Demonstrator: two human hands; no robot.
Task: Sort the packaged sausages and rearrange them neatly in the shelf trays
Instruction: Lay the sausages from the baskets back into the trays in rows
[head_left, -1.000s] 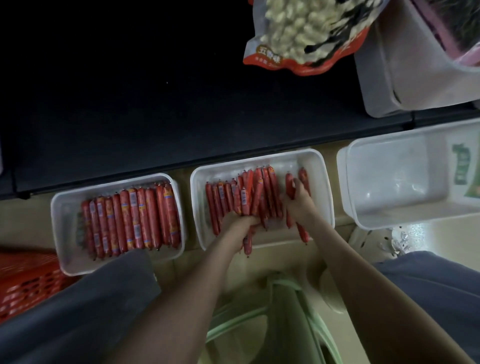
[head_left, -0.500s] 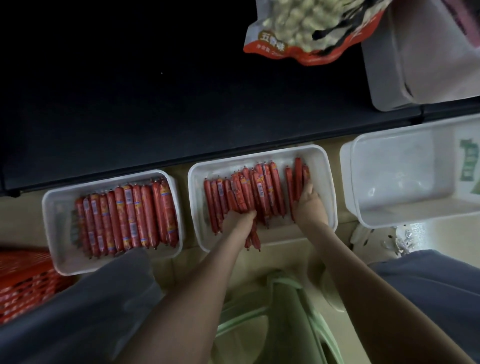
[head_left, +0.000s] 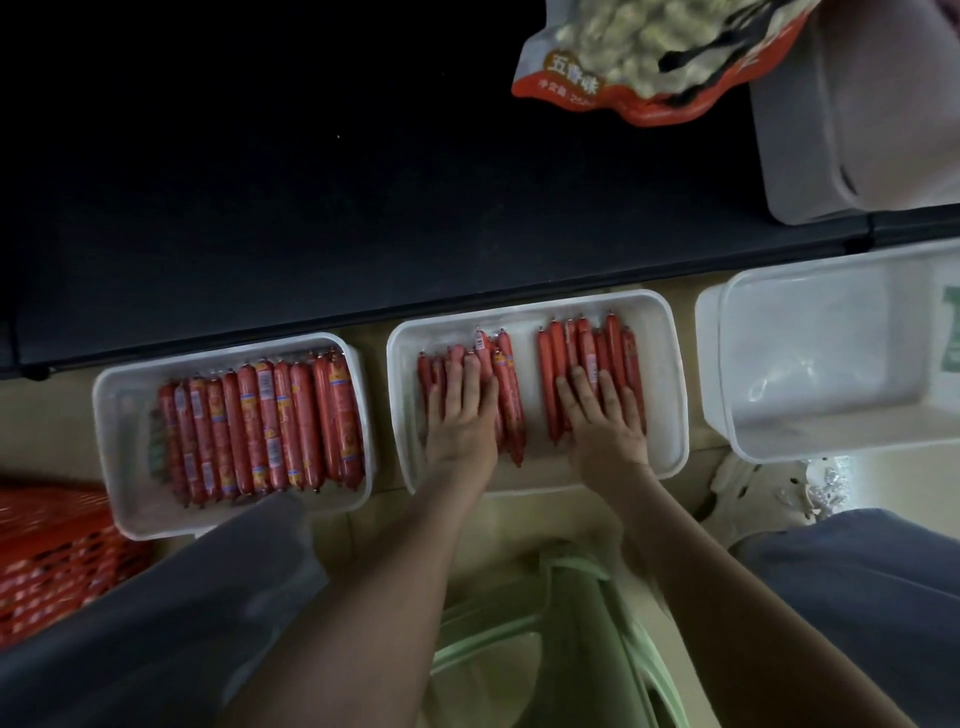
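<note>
A white middle tray (head_left: 530, 480) holds thin red sausages split into two bunches. My left hand (head_left: 462, 415) lies flat, fingers straight, on the left bunch (head_left: 506, 384). My right hand (head_left: 605, 421) presses flat on the right bunch (head_left: 587, 345). A bare strip of tray shows between the bunches. The left tray (head_left: 111, 415) holds a neat row of thicker red sausages (head_left: 260, 426) with yellow labels.
An empty clear tray (head_left: 831, 374) stands at the right. Above runs a dark shelf (head_left: 311, 182) with a snack bag (head_left: 649, 57) and a clear bin (head_left: 841, 119). A red basket (head_left: 47, 561) sits lower left, a green stool (head_left: 545, 649) below, my knees either side.
Both hands have opened out from gripping the thin sausages to lying flat on them. The single pile has been parted into two bunches, left and right.
</note>
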